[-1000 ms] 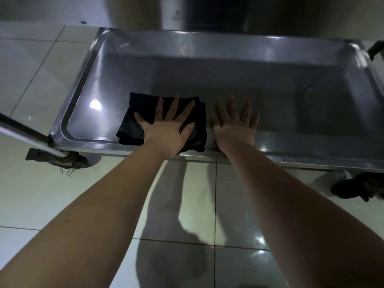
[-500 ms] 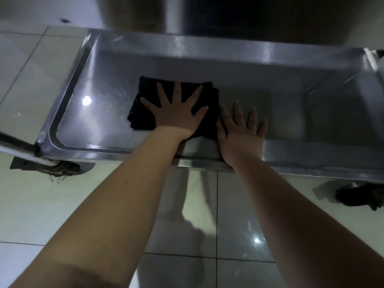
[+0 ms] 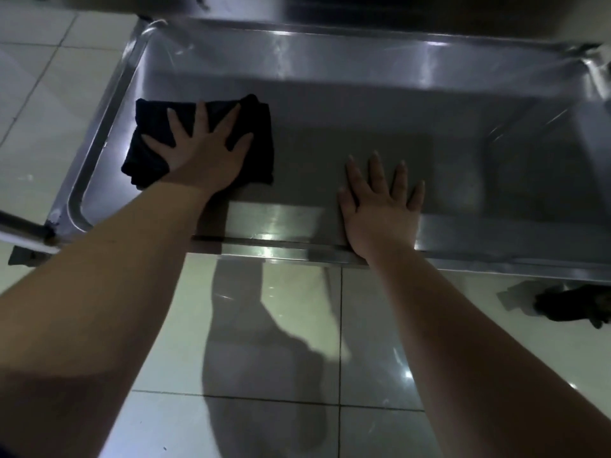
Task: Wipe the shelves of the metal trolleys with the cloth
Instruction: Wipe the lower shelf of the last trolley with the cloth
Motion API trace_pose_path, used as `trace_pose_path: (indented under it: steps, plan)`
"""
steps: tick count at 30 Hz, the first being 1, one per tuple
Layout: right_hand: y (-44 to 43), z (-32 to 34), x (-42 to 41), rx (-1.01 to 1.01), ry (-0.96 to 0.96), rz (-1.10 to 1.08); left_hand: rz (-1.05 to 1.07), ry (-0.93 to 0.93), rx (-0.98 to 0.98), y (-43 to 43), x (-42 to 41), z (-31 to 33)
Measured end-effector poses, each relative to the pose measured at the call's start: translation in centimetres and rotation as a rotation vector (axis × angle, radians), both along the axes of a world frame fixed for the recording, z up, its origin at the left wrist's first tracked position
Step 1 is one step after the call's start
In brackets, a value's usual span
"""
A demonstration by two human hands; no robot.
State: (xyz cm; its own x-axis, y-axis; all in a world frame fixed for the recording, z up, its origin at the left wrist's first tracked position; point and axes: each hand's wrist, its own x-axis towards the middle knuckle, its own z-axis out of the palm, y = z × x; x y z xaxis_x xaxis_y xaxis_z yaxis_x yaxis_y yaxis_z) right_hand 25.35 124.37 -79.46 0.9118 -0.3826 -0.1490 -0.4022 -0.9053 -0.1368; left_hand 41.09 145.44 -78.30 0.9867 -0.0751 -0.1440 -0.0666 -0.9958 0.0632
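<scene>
head | cloth [image 3: 148, 127]: dark, folded, left-centre of frame on trolley shelf [image 3: 363, 104] | left hand [image 3: 201, 153]: fingers splayed flat, pressing it | right hand [image 3: 380, 209]: flat by the near rim, holding nothing | handling: likely soft, light, slides on steel; press palm-down at its middle

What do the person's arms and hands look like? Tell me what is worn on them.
Nothing worn shows. The left hand and right hand are bare: no gloves, rings or watch. Both forearms are bare up to the picture's edge, with no sleeve plainly in view.
</scene>
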Motion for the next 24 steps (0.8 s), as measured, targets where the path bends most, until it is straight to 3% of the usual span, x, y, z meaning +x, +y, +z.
trace_pose_path:
  steps: [7,17,20,24]
  plan:
    - [0.0,0.0,-0.3,-0.001,0.018,-0.004,-0.236,0.043,-0.058,-9.0,-5.0,-0.1]
    - [0.5,0.1,-0.3,-0.002,0.038,-0.008,-0.057,0.096,0.072,5.6,-3.3,0.6]
    - [0.9,0.1,-0.3,-0.021,0.035,-0.007,-0.092,0.106,0.044,1.7,-5.2,0.9]
    - [0.6,0.3,-0.4,-0.023,0.044,-0.014,-0.35,0.067,-0.025,-5.1,-11.3,0.5]
